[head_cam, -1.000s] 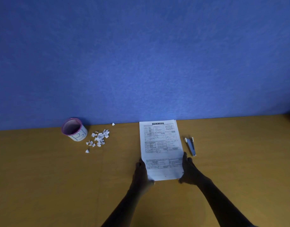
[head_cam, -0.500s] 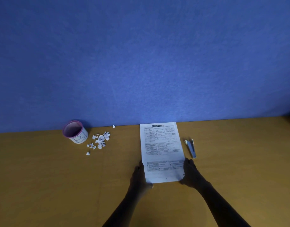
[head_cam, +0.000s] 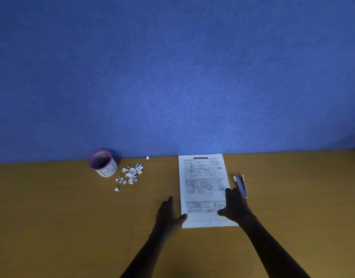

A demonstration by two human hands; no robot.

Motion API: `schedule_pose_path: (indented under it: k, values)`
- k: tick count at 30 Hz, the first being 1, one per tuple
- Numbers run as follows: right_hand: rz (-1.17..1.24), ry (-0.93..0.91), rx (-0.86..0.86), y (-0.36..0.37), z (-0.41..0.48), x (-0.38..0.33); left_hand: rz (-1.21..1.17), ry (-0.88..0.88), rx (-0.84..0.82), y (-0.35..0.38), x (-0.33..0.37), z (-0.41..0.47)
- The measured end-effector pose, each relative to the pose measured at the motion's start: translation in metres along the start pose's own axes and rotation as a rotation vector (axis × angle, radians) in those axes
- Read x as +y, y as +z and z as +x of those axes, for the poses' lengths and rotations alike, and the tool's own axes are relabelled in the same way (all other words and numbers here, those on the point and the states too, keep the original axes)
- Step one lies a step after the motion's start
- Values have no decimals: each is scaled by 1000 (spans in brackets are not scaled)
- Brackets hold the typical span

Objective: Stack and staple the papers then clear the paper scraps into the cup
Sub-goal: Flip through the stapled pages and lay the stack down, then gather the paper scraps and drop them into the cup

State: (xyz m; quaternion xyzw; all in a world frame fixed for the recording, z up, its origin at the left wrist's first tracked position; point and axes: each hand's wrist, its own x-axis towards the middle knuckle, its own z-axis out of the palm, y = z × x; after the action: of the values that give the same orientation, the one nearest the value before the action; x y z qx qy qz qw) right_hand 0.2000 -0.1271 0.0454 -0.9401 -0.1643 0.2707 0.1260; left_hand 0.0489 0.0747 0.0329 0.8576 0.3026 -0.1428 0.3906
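A stack of printed white papers [head_cam: 202,183] lies flat on the wooden table, its far edge against the blue wall. My left hand [head_cam: 169,214] rests open on the table beside the stack's near left edge, thumb touching the paper. My right hand [head_cam: 233,205] lies flat on the stack's near right part, fingers spread. A blue and silver stapler [head_cam: 240,185] lies just right of the papers, close to my right fingertips. A pile of small white paper scraps [head_cam: 131,174] sits left of the papers, next to a white cup [head_cam: 103,163] with a pink rim.
One stray scrap [head_cam: 147,157] lies by the wall, and another scrap [head_cam: 116,189] lies apart from the pile, nearer to me. The blue wall [head_cam: 172,77] closes off the table's far edge. Bare wooden table [head_cam: 52,227] spreads to the left and right.
Both hands have let go of the stack's near corners. The left hand slid off to the table beside it, and the right hand moved up along the right side toward the stapler.
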Motion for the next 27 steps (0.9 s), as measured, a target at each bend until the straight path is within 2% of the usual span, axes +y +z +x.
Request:
schedule_pose_path:
  k: [6,13,19,24,27]
  values:
    - [44,-149,78,-2,5,-46,76,65,211,-26,-10,10]
    - [74,-390,77,23,11,-105,183,71,414,-53,-55,14]
    - [70,-498,29,47,23,-151,270,-12,479,-69,-123,23]
    - [40,-536,22,74,35,-177,343,-139,473,-72,-160,21]
    - [11,-545,26,89,41,-190,357,-152,488,-66,-176,21]
